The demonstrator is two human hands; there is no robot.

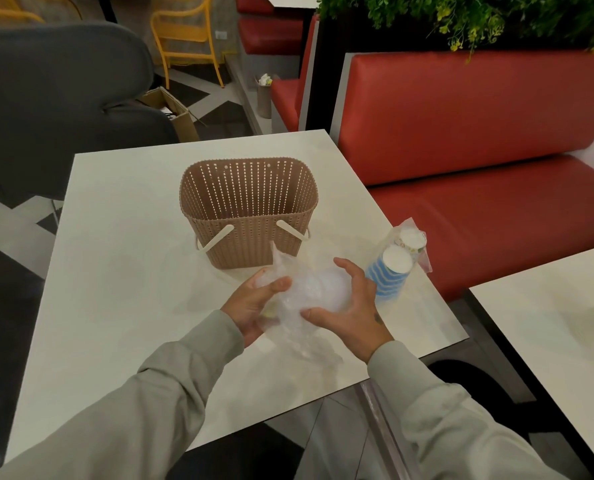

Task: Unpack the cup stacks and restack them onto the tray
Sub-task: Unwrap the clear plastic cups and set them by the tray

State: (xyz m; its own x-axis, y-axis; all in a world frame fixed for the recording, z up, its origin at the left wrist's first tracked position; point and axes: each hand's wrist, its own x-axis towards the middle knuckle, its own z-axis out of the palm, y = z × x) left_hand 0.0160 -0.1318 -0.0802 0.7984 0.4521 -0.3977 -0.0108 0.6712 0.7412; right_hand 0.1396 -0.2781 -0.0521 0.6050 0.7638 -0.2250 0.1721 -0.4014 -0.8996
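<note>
Wrapped cup stack (326, 289) held just before basket (250, 237): left hand (254, 303) curled round wrapper (290, 320), right hand (352, 306) curled round stack. Advised: wrapper drawn off slowly, stack kept nested, uncrushed.

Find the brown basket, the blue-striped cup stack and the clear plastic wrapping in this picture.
brown basket (250, 237), head view, on its near perforated wall.
blue-striped cup stack (388, 283), head view, on its striped side.
clear plastic wrapping (314, 292), head view, on its crumpled middle.
</note>
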